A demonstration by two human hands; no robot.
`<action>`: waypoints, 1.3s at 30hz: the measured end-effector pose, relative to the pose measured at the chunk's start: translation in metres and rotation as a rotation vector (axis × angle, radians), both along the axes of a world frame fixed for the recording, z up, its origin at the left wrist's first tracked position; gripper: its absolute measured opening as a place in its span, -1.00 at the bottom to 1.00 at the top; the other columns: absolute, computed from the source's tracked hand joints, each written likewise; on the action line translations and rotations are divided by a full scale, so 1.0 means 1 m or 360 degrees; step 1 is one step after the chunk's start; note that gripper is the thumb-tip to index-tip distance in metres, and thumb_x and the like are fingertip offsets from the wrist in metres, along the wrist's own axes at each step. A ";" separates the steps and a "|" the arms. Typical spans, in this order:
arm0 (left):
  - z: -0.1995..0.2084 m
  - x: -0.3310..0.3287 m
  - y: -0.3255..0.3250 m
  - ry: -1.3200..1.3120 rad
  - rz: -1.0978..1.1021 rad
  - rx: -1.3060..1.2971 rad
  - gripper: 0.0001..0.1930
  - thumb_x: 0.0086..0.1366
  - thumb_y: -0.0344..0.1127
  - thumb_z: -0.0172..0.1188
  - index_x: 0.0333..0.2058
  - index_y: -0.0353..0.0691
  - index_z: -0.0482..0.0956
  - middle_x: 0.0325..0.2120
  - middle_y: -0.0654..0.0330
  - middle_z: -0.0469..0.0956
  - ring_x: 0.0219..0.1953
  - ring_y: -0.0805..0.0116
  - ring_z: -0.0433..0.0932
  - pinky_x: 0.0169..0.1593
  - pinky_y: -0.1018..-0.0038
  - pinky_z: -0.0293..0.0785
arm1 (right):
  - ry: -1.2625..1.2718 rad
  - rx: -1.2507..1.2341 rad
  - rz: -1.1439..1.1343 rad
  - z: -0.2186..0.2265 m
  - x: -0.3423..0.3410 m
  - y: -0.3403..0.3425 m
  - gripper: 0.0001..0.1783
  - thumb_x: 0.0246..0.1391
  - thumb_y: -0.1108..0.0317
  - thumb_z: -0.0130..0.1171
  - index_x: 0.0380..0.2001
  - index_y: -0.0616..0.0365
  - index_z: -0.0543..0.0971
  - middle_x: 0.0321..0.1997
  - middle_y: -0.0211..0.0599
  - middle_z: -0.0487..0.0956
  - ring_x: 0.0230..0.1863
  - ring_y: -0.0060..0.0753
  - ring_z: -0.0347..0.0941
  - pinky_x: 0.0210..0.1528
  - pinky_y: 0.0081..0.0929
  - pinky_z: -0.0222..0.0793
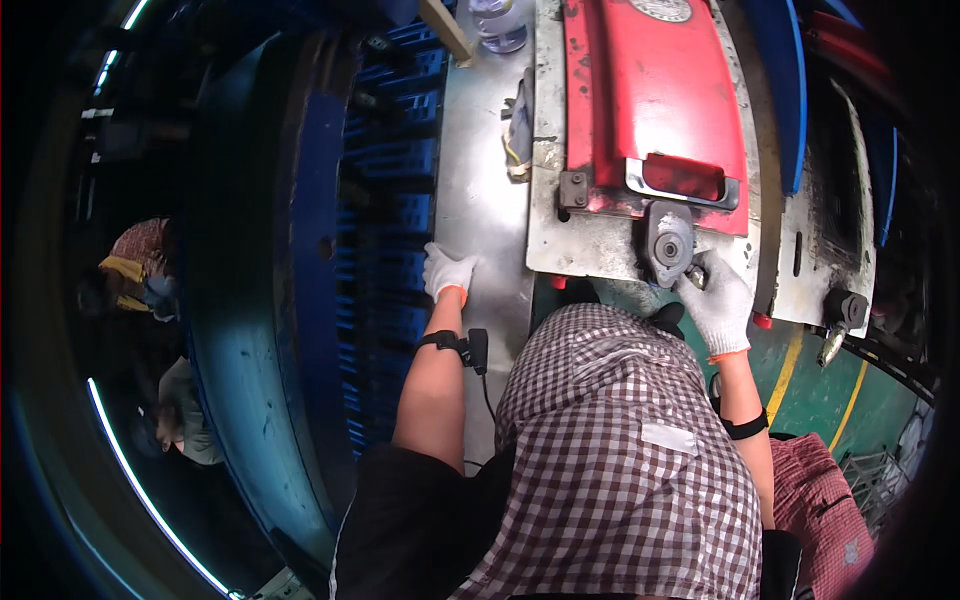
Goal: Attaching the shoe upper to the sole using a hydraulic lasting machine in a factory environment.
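My left hand (448, 274), in a white knit glove with an orange cuff, rests at the left edge of a bare metal table (485, 200), its fingers curled over that edge. My right hand (722, 305), gloved the same way, closes on a small metal lever (697, 277) beside a dark oval clamp (669, 245). This clamp sits on the near edge of a worn pale plate (600, 255). Fixed on the plate is a glossy red curved panel (675, 90) with a rectangular opening near its lower end. The palm side of my right hand is hidden.
Blue slatted racking (410, 210) runs along the left of the table. A clear bottle (500, 25) and a dark cloth-like item (518, 130) lie past my left hand. To the right stands another plate (825, 230) with a clamp. A person in red check (820, 500) is close behind on the right.
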State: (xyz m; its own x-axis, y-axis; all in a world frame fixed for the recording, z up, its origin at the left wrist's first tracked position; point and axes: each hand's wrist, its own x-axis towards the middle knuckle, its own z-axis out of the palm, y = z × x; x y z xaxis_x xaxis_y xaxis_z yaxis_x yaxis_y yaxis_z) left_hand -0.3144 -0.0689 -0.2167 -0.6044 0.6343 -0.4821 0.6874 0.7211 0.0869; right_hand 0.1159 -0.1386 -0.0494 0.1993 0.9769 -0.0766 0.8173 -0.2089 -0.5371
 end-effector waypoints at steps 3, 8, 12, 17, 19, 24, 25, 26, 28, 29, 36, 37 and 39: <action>-0.008 -0.009 -0.002 0.0066 -0.0171 0.0127 0.16 -0.09 0.18 0.58 0.47 -0.14 0.28 0.38 -0.09 0.43 0.41 -0.03 0.42 0.43 0.13 0.38 | 0.0032 0.0050 0.0102 0.003 0.005 -0.004 -0.67 0.00 0.17 0.45 -0.21 0.11 0.67 -0.23 -0.10 0.72 -0.21 -0.03 0.69 -0.13 -0.17 0.58; -0.028 -0.027 -0.001 -0.0178 -0.0320 0.0243 0.02 0.09 0.11 0.51 0.43 -0.30 0.34 0.45 -0.07 0.34 0.47 -0.03 0.33 0.51 0.17 0.21 | 0.0090 0.0182 0.0099 -0.001 0.012 -0.011 -0.67 0.09 0.04 0.26 -0.29 0.08 0.61 -0.34 -0.02 0.66 -0.25 0.10 0.64 -0.15 0.01 0.54; -0.044 -0.039 0.003 -0.0427 -0.0096 0.0435 -0.07 0.03 -0.07 0.62 0.32 -0.37 0.43 0.25 -0.06 0.57 0.27 0.02 0.55 0.32 0.19 0.47 | 0.0139 0.0359 0.0045 -0.007 0.013 -0.013 -0.74 -0.04 0.12 0.30 -0.38 0.06 0.61 -0.47 -0.05 0.59 -0.34 0.11 0.61 -0.23 0.00 0.53; -0.057 -0.052 0.012 -0.0467 -0.0161 0.0388 -0.13 -0.05 -0.11 0.67 0.19 -0.44 0.51 0.11 -0.10 0.65 0.11 0.00 0.65 0.16 0.16 0.60 | 0.0068 0.0363 -0.0020 -0.013 0.010 -0.013 -0.79 -0.15 0.17 0.35 -0.45 0.00 0.59 -0.55 -0.09 0.57 -0.41 0.12 0.59 -0.30 0.01 0.53; -0.058 -0.044 0.019 -0.0447 -0.0158 0.0313 -0.20 -0.05 -0.21 0.66 0.12 -0.59 0.56 0.06 -0.13 0.68 0.05 0.01 0.66 0.18 0.20 0.59 | 0.0071 0.0314 -0.0032 -0.015 0.010 -0.013 -0.75 -0.17 0.16 0.36 -0.43 0.01 0.59 -0.54 -0.09 0.58 -0.39 0.13 0.60 -0.30 0.01 0.54; -0.063 0.021 0.032 -0.0501 -0.0321 0.0211 -0.20 -0.05 -0.21 0.66 0.11 -0.59 0.57 0.06 -0.13 0.69 0.05 0.01 0.67 0.18 0.20 0.59 | 0.0069 0.0336 -0.0043 -0.022 0.009 -0.013 -0.69 -0.23 0.13 0.36 -0.39 0.03 0.66 -0.52 -0.08 0.65 -0.39 0.14 0.65 -0.30 0.03 0.55; -0.063 0.036 0.034 -0.0500 -0.0341 0.0197 -0.20 -0.05 -0.21 0.66 0.11 -0.59 0.57 0.06 -0.13 0.69 0.05 0.01 0.67 0.18 0.20 0.59 | 0.0045 0.0358 -0.0069 -0.023 0.009 -0.012 -0.69 -0.23 0.13 0.36 -0.39 0.03 0.66 -0.52 -0.08 0.65 -0.39 0.14 0.65 -0.30 0.03 0.55; -0.062 0.049 0.035 -0.0506 -0.0364 0.0180 -0.20 -0.05 -0.21 0.66 0.11 -0.59 0.57 0.06 -0.13 0.69 0.05 0.01 0.67 0.18 0.20 0.59 | 0.0073 0.0382 -0.0073 -0.024 0.008 -0.012 -0.69 -0.23 0.13 0.36 -0.39 0.03 0.66 -0.51 -0.09 0.65 -0.38 0.14 0.65 -0.30 0.03 0.55; -0.060 0.072 0.037 -0.0505 -0.0412 0.0149 -0.20 -0.05 -0.21 0.66 0.11 -0.58 0.57 0.06 -0.13 0.69 0.05 0.00 0.67 0.18 0.20 0.59 | 0.0131 0.0336 -0.0069 -0.025 0.007 -0.012 -0.69 -0.22 0.12 0.35 -0.38 0.03 0.67 -0.51 -0.09 0.66 -0.37 0.14 0.65 -0.30 0.03 0.55; -0.059 0.082 0.038 -0.0509 -0.0431 0.0137 -0.20 -0.05 -0.21 0.66 0.11 -0.58 0.57 0.06 -0.13 0.69 0.05 0.00 0.67 0.18 0.20 0.59 | 0.0103 0.0385 -0.0100 -0.025 0.007 -0.012 -0.69 -0.22 0.12 0.35 -0.38 0.03 0.67 -0.51 -0.09 0.66 -0.37 0.14 0.65 -0.30 0.03 0.55; -0.054 0.122 0.045 -0.0526 -0.0540 0.0089 -0.21 -0.05 -0.20 0.65 0.11 -0.58 0.57 0.06 -0.13 0.69 0.05 0.00 0.67 0.18 0.20 0.59 | 0.0108 0.0326 -0.0066 -0.020 0.008 -0.014 -0.71 -0.18 0.14 0.33 -0.41 0.08 0.63 -0.49 -0.08 0.64 -0.36 0.13 0.63 -0.28 0.01 0.54; -0.054 0.125 0.046 -0.0527 -0.0549 0.0085 -0.21 -0.05 -0.20 0.65 0.11 -0.58 0.57 0.06 -0.13 0.69 0.05 0.00 0.67 0.18 0.20 0.59 | 0.0100 0.0351 -0.0077 -0.020 0.008 -0.014 -0.71 -0.18 0.14 0.33 -0.41 0.08 0.63 -0.49 -0.08 0.64 -0.36 0.13 0.63 -0.28 0.01 0.54; -0.054 0.130 0.047 -0.0522 -0.0564 0.0080 -0.21 -0.05 -0.20 0.65 0.11 -0.58 0.57 0.06 -0.13 0.69 0.05 0.00 0.67 0.18 0.20 0.59 | 0.0126 0.0337 -0.0062 -0.020 0.008 -0.014 -0.71 -0.19 0.14 0.33 -0.40 0.08 0.63 -0.50 -0.07 0.63 -0.36 0.15 0.63 -0.30 0.02 0.53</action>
State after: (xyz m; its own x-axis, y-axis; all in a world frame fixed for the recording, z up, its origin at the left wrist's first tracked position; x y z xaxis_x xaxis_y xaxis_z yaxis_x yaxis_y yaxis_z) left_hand -0.1847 -0.0220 -0.2711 -0.1683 0.8009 -0.5746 0.8203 0.4370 0.3689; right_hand 0.1237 -0.1531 -0.0692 0.2390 0.9645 0.1124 0.7642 -0.1154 -0.6346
